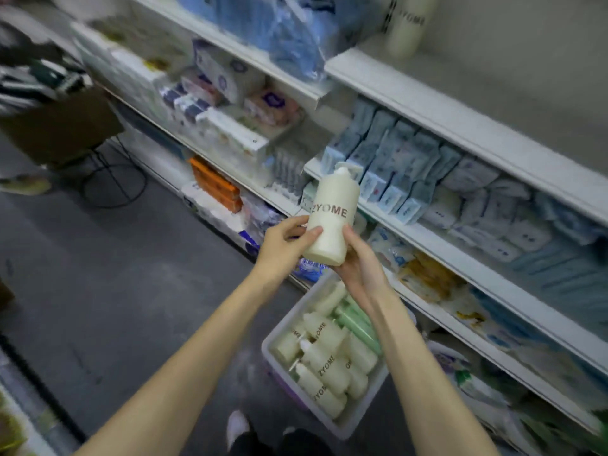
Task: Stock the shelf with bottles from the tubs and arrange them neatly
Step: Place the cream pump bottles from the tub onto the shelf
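Both the left hand (283,245) and right hand (359,263) grip one cream ZYOME bottle (332,218) near its base, held above the floor tub (357,426) full of more bottles (324,366), next to the shelf (460,124)

The ZYOME bottle (332,218) I hold is smooth cream plastic with a dull sheen, the tub (267,348) matt grey plastic, the shelf (460,126) white painted metal, the packs (394,149) glossy film, the floor (115,258) rough concrete.
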`<state>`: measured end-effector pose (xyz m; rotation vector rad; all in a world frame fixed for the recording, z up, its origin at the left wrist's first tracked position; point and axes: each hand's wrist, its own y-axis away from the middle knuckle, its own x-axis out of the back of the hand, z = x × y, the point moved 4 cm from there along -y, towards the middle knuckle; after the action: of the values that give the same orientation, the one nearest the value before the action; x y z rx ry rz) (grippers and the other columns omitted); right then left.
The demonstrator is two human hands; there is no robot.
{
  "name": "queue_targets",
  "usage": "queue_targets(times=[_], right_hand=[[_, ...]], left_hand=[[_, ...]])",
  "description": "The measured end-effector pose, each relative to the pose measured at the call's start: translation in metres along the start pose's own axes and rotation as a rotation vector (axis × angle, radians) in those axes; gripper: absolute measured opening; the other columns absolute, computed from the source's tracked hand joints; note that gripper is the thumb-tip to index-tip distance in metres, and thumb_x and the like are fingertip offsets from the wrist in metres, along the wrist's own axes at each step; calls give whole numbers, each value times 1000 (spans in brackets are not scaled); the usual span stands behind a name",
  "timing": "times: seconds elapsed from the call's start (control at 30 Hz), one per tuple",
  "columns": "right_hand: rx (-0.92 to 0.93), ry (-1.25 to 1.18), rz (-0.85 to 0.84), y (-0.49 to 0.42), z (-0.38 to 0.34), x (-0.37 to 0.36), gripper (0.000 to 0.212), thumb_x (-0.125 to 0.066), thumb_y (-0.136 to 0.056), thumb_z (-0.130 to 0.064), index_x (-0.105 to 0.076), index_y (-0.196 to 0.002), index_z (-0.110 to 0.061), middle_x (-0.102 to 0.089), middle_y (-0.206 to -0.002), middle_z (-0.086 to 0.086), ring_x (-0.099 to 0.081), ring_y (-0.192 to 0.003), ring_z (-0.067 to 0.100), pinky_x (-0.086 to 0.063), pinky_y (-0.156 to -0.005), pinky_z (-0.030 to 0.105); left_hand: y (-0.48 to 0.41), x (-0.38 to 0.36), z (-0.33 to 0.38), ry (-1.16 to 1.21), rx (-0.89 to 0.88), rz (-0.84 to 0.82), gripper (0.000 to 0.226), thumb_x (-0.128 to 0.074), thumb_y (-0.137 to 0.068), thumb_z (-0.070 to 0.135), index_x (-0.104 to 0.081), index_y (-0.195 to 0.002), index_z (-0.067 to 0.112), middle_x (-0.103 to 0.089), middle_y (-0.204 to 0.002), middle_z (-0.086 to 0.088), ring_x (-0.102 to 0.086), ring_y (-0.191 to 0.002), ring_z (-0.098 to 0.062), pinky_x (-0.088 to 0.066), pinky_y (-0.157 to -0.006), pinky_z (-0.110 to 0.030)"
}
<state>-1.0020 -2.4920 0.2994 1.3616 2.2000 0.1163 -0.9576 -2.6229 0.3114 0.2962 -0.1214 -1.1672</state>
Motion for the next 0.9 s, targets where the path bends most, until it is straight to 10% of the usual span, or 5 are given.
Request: queue_targets(times=[0.9], right_hand=[[491,316,375,-189,-252,2,52,-66,-86,-15,-40,-130,-23,-64,-119,-3,-63,-105,8,-55,-74,25]], left_hand=[[-264,-77,220,-11,-319,-398,44,-74,-78,2,-60,-120,6,-67,-113,-6,-65,-96,-5,-55,-75,-16]])
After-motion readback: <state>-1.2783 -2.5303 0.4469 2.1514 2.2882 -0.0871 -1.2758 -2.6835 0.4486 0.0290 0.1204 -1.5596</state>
